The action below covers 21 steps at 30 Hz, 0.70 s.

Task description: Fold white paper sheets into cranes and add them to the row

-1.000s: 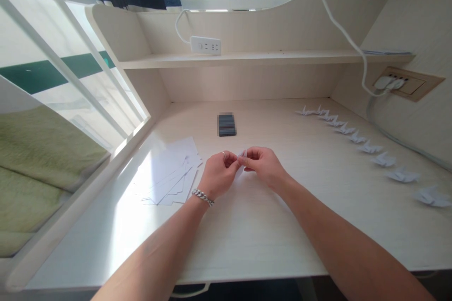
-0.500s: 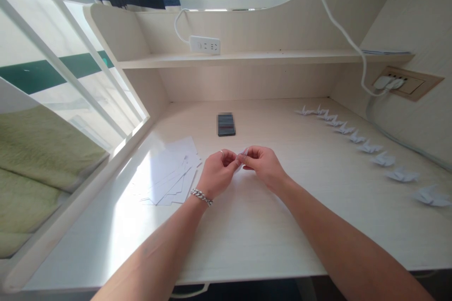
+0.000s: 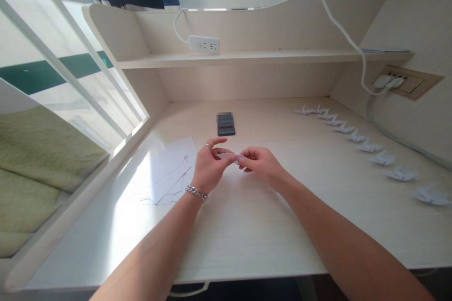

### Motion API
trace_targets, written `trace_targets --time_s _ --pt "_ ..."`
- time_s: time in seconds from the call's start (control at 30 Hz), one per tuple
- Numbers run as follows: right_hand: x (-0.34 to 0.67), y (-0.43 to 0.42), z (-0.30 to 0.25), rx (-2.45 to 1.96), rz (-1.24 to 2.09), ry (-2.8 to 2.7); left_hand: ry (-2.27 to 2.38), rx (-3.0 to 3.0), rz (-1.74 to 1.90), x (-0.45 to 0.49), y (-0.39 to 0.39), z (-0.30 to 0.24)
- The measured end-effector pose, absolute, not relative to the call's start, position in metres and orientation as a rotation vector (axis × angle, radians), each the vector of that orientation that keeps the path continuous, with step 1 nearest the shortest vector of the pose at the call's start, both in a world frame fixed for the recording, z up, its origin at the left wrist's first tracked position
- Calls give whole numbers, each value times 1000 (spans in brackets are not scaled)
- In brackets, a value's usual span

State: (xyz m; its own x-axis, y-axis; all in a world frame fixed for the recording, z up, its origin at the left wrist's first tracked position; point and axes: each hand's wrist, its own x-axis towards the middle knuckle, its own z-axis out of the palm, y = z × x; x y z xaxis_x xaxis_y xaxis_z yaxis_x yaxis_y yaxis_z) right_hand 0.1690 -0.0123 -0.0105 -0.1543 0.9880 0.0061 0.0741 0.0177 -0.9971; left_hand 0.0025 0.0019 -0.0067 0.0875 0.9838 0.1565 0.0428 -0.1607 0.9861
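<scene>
A small folded piece of white paper (image 3: pixel 224 155) is pinched between my two hands over the middle of the desk. My left hand (image 3: pixel 211 163), with a ring and a chain bracelet, grips it between thumb and fingers, its index finger lifted away. My right hand (image 3: pixel 261 162) pinches the paper's right end, and its fingers hide part of the folds. Just beyond the hands lies a dark phone-like object (image 3: pixel 226 124), partly blurred out. Loose white paper sheets (image 3: pixel 169 169) lie overlapping to the left of my left hand.
Several folded white paper cranes (image 3: pixel 369 146) stand in a row along the right side of the desk (image 3: pixel 254 235). A white power strip (image 3: pixel 204 44) sits on the shelf above. A white cable (image 3: pixel 348 37) hangs down to the wall socket (image 3: pixel 409 82) at right.
My left hand has shifted slightly left and its index finger has risen. More of the folded paper shows, now pointing left between the hands. My right hand stays nearly in place.
</scene>
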Motion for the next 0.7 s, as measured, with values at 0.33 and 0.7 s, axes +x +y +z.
trace_targets --time_s 0.33,0.7 --pt "167 -11 -10 -1155 1286 -1349 1075 1493 1122 2 2 -11" --pt "162 -11 -11 -1146 1224 -1183 1067 1438 1298 5 4 -14"
